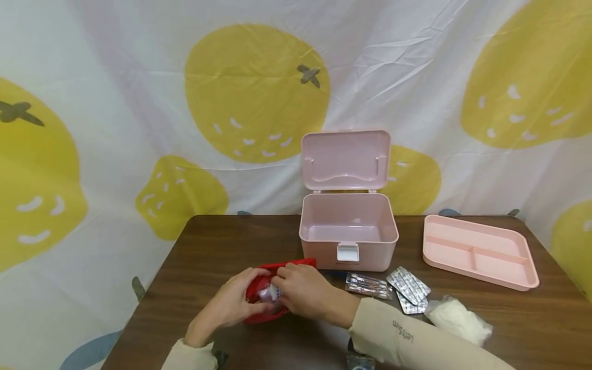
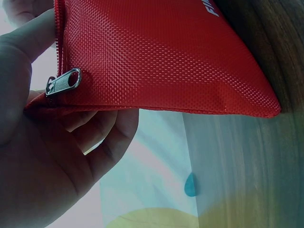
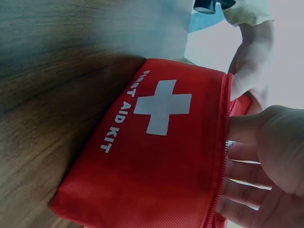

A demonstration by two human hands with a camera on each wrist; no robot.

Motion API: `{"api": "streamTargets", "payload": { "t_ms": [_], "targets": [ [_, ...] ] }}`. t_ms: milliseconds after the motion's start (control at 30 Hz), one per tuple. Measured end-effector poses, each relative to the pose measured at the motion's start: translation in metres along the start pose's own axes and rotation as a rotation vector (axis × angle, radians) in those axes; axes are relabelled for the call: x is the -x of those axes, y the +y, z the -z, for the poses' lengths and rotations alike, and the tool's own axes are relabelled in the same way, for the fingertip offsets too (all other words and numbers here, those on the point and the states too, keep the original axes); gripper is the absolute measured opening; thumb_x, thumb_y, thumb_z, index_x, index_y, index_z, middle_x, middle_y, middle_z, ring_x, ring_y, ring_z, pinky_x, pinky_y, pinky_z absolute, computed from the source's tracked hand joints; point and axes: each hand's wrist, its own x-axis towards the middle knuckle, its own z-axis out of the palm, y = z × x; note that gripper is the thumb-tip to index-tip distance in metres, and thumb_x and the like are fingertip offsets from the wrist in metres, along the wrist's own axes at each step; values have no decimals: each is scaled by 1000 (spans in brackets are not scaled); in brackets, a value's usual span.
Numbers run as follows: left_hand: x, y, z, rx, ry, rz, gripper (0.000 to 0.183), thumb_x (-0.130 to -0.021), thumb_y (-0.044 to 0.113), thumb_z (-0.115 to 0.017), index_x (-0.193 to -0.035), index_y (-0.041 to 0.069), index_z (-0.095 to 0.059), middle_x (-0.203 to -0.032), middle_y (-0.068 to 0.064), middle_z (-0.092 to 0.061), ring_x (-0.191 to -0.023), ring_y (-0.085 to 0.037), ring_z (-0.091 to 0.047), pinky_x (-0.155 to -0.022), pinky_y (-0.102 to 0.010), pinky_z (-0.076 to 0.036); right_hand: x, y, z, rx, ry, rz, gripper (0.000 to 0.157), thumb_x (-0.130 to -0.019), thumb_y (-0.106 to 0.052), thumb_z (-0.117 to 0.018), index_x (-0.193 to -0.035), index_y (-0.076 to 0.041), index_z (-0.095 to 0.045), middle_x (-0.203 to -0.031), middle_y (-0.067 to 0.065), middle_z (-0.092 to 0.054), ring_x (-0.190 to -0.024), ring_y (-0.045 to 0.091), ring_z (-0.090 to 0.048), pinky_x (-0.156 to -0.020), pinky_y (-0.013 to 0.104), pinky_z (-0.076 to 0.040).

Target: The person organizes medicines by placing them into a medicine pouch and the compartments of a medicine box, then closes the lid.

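A red first aid pouch [image 3: 142, 156] with a white cross stands on the table, its zip undone. My left hand [image 1: 233, 300] grips one end of it, thumb over the zipped edge and fingers around the outside; the metal zip pull [image 2: 64, 83] shows beside the palm. My right hand [image 1: 307, 293] reaches into the pouch's mouth from the other side. A clear plastic packet [image 1: 268, 294] with blue marks sits in the opening, held between the right thumb and fingers, whose tips are hidden behind the pouch edge.
Behind the pouch is an open pink box [image 1: 349, 257], lid up. A pink divided tray [image 1: 476, 257] lies at the right. Packaged swabs [image 1: 368, 285], silver blister packs [image 1: 409, 288] and a bagged white wad [image 1: 458, 318] lie near the right forearm. A small clear packet [image 1: 361, 361] is at the front edge.
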Motion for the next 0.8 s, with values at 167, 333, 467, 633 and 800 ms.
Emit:
{"api": "streamTargets", "payload": {
  "t_ms": [167, 333, 467, 633, 800],
  "targets": [
    [0, 1, 1, 1, -11, 10, 62, -78, 38, -83, -129, 14, -56, -115, -2, -61, -101, -20, -59, -85, -43, -54, 1, -3, -2, -35, -37, -14, 18, -84, -27, -76, -94, -16, -67, -87, -2, -70, -80, 16, -65, -71, 29, -52],
    [0, 0, 0, 4, -4, 2, 62, -78, 37, -84, -129, 13, -57, -118, -3, -61, -102, -22, -59, -87, -45, -54, 1, -4, -2, -71, -68, -29, 19, -84, -27, -77, -94, -16, -66, -88, -2, -72, -80, 16, -66, -73, 29, -52],
    [0, -1, 0, 10, -3, 9, 62, -79, 38, -83, -130, 14, -56, -117, -2, -61, -102, -20, -59, -87, -44, -54, 2, -4, -1, -71, -70, -26, 20, -82, -27, -78, -94, -16, -67, -89, -2, -71, -81, 15, -65, -73, 28, -51],
    [1, -2, 0, 11, -11, 15, 63, -79, 40, -83, -130, 15, -56, -116, 1, -60, -101, -18, -58, -88, -43, -53, 3, -4, 0, -73, -73, -29, 20, -84, -31, -77, -95, -16, -69, -91, -2, -69, -84, 15, -63, -75, 28, -52],
    [2, -3, 2, 12, -5, -9, 59, -81, 41, -81, -129, 16, -57, -114, 3, -59, -101, -16, -57, -87, -42, -53, 4, -4, 3, -86, -77, -39, 24, -86, -34, -76, -99, -15, -71, -95, -2, -70, -88, 14, -62, -77, 27, -53]
  ]
}}
